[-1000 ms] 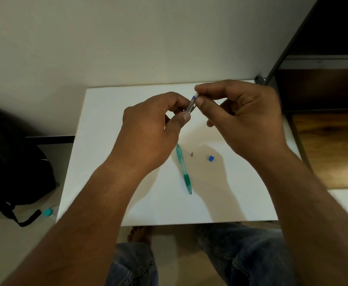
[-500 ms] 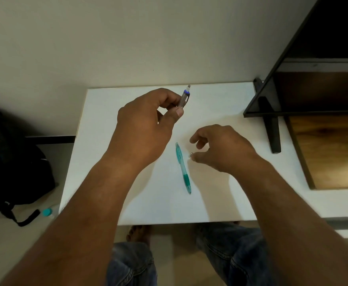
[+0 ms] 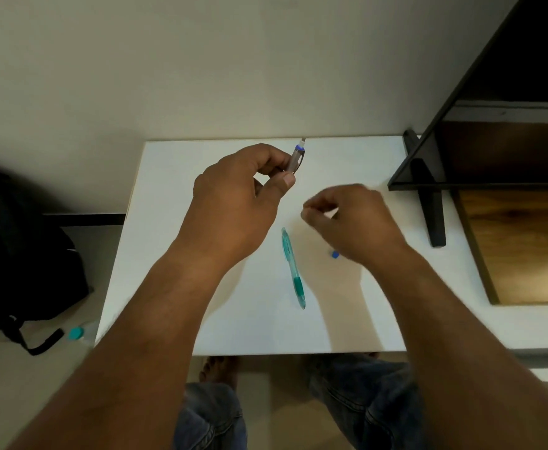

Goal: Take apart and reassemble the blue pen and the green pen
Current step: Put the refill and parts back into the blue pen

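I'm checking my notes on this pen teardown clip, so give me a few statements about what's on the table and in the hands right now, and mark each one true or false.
1. The left hand holds the blue pen body above the white table. True.
2. The green pen is in the right hand. False: it lies on the table, between the hands.
3. A small blue cap piece lies on the table by the right hand. True.
4. The green pen is in pieces. False: it looks whole.
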